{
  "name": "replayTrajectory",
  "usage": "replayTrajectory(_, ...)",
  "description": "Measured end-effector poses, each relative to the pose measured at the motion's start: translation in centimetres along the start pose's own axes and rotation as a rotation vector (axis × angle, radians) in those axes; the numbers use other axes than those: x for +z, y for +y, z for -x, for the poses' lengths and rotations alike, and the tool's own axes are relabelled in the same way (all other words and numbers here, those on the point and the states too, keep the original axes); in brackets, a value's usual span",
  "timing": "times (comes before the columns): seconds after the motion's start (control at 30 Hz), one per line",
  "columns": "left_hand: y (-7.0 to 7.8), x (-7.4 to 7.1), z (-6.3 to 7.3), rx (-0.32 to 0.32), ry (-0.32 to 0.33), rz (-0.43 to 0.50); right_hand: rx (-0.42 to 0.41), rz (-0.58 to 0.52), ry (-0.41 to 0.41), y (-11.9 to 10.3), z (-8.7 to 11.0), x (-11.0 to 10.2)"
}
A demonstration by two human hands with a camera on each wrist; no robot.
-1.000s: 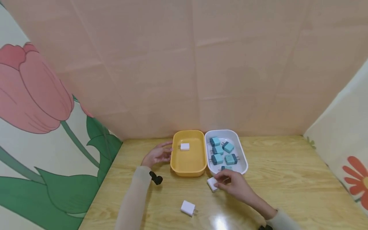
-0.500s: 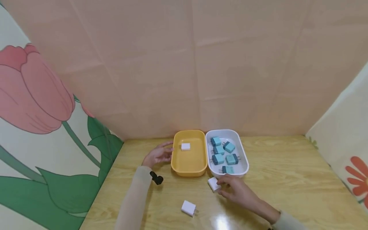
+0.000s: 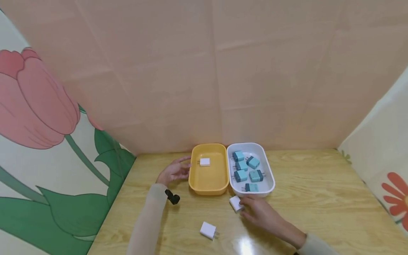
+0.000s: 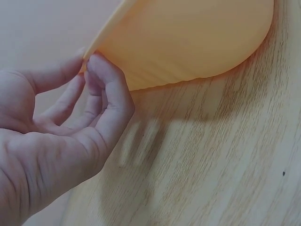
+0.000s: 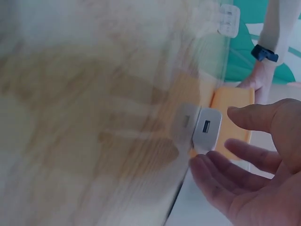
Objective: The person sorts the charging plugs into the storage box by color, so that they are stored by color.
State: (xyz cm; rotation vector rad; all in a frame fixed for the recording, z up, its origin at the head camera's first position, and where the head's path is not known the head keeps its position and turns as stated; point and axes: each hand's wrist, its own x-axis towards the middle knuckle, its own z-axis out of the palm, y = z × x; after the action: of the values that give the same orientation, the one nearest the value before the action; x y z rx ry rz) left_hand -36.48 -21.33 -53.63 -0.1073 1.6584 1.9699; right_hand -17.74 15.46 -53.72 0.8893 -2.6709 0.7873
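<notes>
My left hand (image 3: 175,172) is beside the orange-yellow tray (image 3: 208,184), pinching its left rim between thumb and fingertips, as the left wrist view shows. A white USB charger plug (image 3: 204,162) lies inside that tray. My right hand (image 3: 261,212) is low over the table, thumb and fingers spread around another white charger plug (image 3: 236,204) in front of the trays. In the right wrist view, the USB port of this charger (image 5: 207,128) faces me, with a gap to the thumb (image 5: 244,115). A third white charger plug (image 3: 208,230) lies nearer the front, prongs pointing right.
A white tray (image 3: 269,180) stands right against the yellow one, holding several teal charger plugs (image 3: 256,176). Both trays stand near the back of the wooden table (image 3: 306,187), by a pinkish cloth backdrop (image 3: 271,88). Floral panels flank the table.
My right hand has drawn back slightly toward the front right, its fingers spreading off the white charger. The front teal charger, partly covered before, now shows. The left hand stays at the tray.
</notes>
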Motion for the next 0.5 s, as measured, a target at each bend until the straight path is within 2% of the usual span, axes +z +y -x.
replayTrajectory(0.17, 0.0, -0.1, 0.1, 0.001, -0.005, 0.001, 0.089, -0.019, -0.02, -0.6, -0.1, 0.4)
replayTrajectory(0.5, 0.0, -0.1, -0.1, -0.008, 0.003, 0.0, 0.312, 0.037, -0.027, -1.6, -0.9, 1.4)
